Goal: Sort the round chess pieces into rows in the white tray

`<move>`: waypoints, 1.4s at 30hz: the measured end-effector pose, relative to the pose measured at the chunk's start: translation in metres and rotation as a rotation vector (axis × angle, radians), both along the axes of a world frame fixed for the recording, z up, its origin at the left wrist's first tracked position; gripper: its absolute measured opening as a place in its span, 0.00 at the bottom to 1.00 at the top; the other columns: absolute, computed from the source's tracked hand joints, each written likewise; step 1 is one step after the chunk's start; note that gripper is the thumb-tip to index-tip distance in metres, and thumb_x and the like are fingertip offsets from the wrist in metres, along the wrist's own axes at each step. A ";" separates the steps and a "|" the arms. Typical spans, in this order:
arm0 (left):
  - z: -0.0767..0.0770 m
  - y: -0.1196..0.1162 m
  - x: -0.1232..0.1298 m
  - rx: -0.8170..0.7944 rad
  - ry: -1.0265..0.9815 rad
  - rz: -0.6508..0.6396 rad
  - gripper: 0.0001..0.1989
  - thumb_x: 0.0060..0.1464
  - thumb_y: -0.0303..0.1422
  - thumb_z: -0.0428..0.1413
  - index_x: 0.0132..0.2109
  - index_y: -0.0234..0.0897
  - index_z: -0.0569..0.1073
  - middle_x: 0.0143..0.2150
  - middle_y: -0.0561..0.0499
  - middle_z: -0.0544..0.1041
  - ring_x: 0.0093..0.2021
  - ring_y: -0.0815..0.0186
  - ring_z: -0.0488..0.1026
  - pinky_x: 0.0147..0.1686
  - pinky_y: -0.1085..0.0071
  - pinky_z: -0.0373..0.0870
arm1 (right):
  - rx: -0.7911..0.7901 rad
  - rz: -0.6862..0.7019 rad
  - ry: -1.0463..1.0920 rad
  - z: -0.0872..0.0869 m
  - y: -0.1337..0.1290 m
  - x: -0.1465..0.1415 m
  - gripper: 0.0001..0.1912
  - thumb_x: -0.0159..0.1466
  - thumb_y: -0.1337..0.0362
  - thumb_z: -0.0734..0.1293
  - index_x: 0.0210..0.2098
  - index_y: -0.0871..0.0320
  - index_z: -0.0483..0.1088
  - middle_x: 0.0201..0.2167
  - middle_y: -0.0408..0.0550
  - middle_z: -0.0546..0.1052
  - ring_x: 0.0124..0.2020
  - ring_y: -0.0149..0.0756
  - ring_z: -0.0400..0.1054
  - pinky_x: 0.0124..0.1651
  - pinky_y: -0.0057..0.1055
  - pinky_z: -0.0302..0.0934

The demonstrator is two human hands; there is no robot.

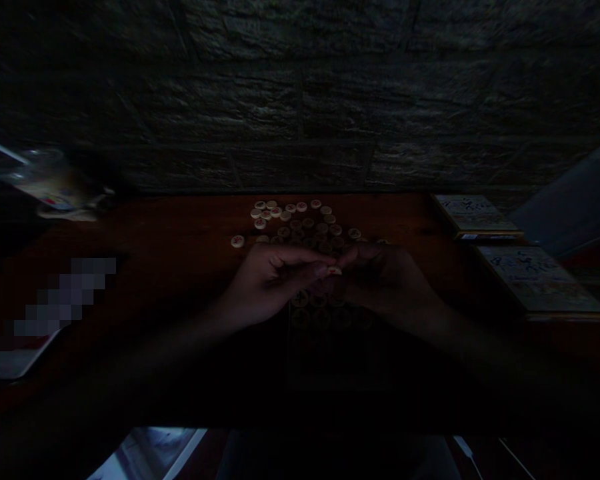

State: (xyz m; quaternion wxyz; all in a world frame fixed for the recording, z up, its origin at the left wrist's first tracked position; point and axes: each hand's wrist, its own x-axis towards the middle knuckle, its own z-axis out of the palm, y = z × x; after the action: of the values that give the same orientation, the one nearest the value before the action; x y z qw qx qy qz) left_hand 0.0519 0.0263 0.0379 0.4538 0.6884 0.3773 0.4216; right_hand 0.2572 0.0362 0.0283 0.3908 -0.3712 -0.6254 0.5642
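Between my two hands is a round, pale xiangqi piece with a red mark on it. My left hand is closed, with its thumb tip against the piece's left edge. Pinched at the other side is my right hand, its fingers partly lost in shadow. Below the hands, more xiangqi pieces lie in neat rows inside the faint outline of a dark, shallow box. Past my fingertips, many loose pieces are scattered, some with red characters and some with dark ones.
The wooden tabletop ends at a rough stone wall. At right lie two flat printed boxes. A clear cup with a straw stands at far left, and a flat, partly pixelated object lies nearer. The light is very dim.
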 end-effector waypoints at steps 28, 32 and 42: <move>-0.002 -0.001 0.001 -0.012 -0.136 0.022 0.10 0.56 0.28 0.66 0.46 0.36 0.83 0.41 0.50 0.86 0.37 0.67 0.84 0.38 0.77 0.81 | 0.585 -0.080 -0.233 0.006 -0.007 0.011 0.16 0.61 0.67 0.75 0.48 0.52 0.75 0.41 0.44 0.84 0.39 0.36 0.79 0.40 0.29 0.71; -0.005 0.000 0.001 -0.002 -0.075 0.007 0.09 0.53 0.28 0.68 0.43 0.36 0.83 0.37 0.51 0.86 0.34 0.69 0.83 0.36 0.81 0.79 | 0.778 -0.116 -0.297 0.007 -0.006 0.012 0.08 0.62 0.69 0.74 0.41 0.55 0.78 0.37 0.42 0.84 0.35 0.31 0.78 0.38 0.25 0.70; -0.002 0.000 0.002 0.080 -0.051 0.080 0.05 0.58 0.30 0.65 0.42 0.35 0.82 0.38 0.50 0.86 0.35 0.69 0.83 0.37 0.79 0.79 | 0.725 -0.075 -0.286 0.013 -0.008 0.012 0.10 0.65 0.68 0.71 0.46 0.53 0.79 0.38 0.42 0.84 0.34 0.30 0.78 0.35 0.24 0.69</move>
State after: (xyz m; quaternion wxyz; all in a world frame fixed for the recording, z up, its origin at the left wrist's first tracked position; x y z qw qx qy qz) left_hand 0.0535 0.0261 0.0356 0.4180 0.6796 0.3756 0.4716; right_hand 0.2687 0.0281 0.0411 0.4260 -0.3065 -0.8183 0.2345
